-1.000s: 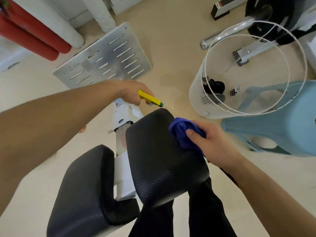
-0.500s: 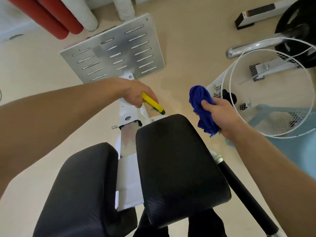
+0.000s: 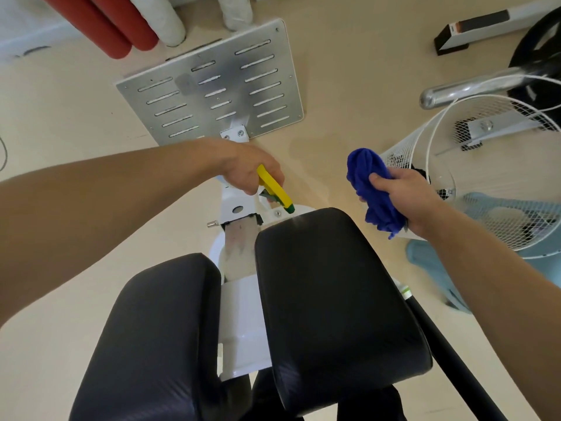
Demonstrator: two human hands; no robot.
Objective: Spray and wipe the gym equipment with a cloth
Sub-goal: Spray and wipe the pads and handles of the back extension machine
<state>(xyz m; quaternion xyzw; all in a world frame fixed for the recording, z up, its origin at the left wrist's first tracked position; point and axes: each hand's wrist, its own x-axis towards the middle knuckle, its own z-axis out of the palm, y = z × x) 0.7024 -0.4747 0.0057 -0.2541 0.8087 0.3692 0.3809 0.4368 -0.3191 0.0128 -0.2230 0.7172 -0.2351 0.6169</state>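
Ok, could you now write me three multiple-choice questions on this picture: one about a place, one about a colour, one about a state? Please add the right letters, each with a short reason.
1. Where is the blue cloth?
A. Spread on the left pad
B. In the right hand, beside the right black pad
C. On the floor

2. What colour is the head of the spray bottle?
A. Yellow with a green tip
B. Red
C. All white

3. What is the left hand doing?
A. Hanging empty
B. Pressing flat on a pad
C. Gripping the spray bottle, nozzle towards the right black pad

Answers:
1 B: the fingers bunch the cloth, clear of the pad.
2 A: the yellow head ends in green.
3 C: the fingers curl round the head, which aims at the pad's far edge.
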